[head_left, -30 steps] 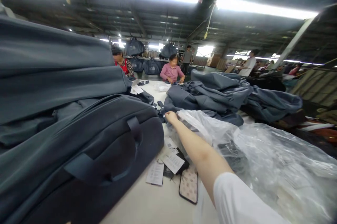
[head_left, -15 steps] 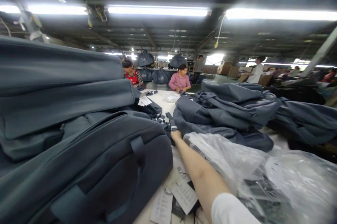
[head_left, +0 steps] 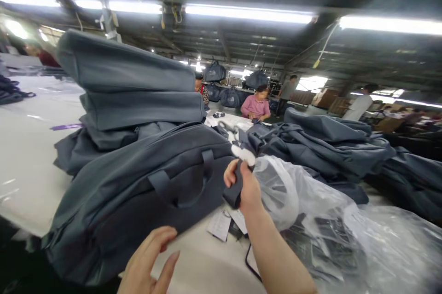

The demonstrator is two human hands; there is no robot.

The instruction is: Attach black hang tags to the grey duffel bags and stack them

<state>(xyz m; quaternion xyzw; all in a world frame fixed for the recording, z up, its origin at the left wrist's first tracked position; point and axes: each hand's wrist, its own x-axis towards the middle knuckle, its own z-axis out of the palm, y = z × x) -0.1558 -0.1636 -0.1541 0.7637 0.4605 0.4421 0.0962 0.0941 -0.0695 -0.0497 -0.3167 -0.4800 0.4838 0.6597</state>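
Note:
My right hand (head_left: 249, 188) is closed around a folded dark blue-grey strap (head_left: 235, 189), raised above the table, with a white band or tag (head_left: 243, 153) at its upper end. Beside it on the left lies a dark blue-grey duffel bag (head_left: 138, 193) with webbing handles on its side. Low in the picture, my left hand (head_left: 150, 262) is empty, its thumb and fingers apart, close to the bag's lower edge. Printed paper tags (head_left: 219, 225) lie on the white table (head_left: 193, 266) below the strap.
More folded bags (head_left: 138, 66) are stacked at the left, and a heap of bags (head_left: 331, 142) lies at the right. Clear plastic bags (head_left: 345, 229) cover the front right. Across the table sits a person in pink (head_left: 256, 104); others are farther back.
My right hand has drawn back toward me, bringing the strap up off the table. My left hand has come into view. The camera has turned left, showing more of the table there.

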